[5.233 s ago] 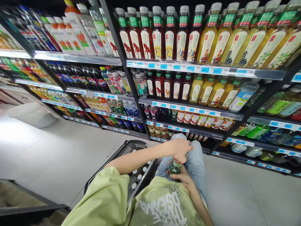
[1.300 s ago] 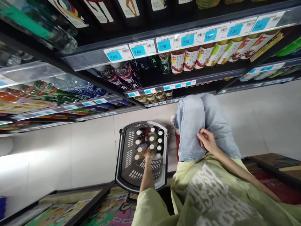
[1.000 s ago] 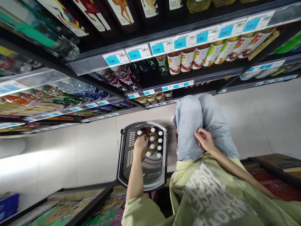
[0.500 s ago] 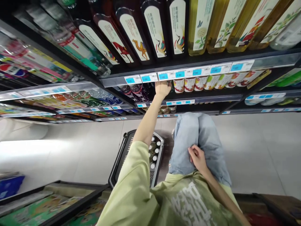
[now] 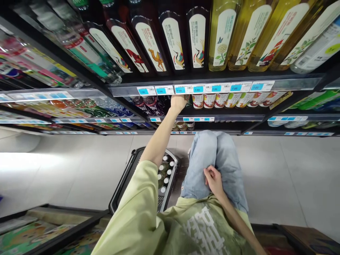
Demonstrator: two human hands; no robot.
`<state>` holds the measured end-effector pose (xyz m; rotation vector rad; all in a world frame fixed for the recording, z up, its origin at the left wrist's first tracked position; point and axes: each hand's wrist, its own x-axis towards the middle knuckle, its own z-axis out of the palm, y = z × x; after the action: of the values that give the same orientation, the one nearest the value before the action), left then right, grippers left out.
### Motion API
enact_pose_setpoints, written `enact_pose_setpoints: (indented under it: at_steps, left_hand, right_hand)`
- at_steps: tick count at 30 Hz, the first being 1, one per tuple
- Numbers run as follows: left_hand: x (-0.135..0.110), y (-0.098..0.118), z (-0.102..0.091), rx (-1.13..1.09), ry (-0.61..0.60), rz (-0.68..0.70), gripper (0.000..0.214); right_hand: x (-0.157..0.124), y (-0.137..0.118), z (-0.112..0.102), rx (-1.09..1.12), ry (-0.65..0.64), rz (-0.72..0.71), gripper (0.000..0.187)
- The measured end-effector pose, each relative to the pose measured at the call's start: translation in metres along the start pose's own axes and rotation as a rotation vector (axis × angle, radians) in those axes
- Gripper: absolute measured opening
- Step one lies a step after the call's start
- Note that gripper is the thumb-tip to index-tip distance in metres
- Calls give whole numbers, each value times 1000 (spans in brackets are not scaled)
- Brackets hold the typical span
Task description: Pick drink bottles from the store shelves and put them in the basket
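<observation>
Reaching with left hand (image 5: pixel 178 103), too hidden to tell its grip, beside partly covered, pale-marked dark-green bottle (image 5: pixel 189 103); resting half-open, empty right hand (image 5: pixel 213 180) on jeans (image 5: pixel 197 164).

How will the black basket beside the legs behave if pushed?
The basket probably feels heavy, holding several white-capped bottles. Its rim looks rigid, suggesting little flexing. The bottles, standing with bare space nearby, may tip.

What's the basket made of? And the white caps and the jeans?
Basket: probably hard plastic, fairly matte; it's dark and stiff-looking, with slots. Caps: likely plastic too, since they're plain white and smooth-looking. Jeans: seemingly denim, soft and matte; the faded blue cloth wrinkles.
</observation>
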<state>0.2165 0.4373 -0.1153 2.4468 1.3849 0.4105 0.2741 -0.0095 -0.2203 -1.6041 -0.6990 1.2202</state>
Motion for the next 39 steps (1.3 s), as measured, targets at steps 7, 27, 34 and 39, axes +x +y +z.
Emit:
enact_pose_setpoints:
  at_steps: [7, 27, 34, 39]
  left_hand:
    - [-71, 0, -14, -30, 38, -155, 34]
    - [-241, 106, -130, -641, 136, 55, 13]
    - [-277, 153, -54, -881, -63, 33, 8]
    - [-271, 155, -24, -952, 108, -150, 13]
  right_hand:
    - [1, -4, 2, 31, 3, -32, 55]
    - [-2, -26, -19, 745, -223, 186, 50]
    - [-11, -22, -14, 644, -330, 274, 59]
    - [-5, -20, -13, 646, -340, 281, 65]
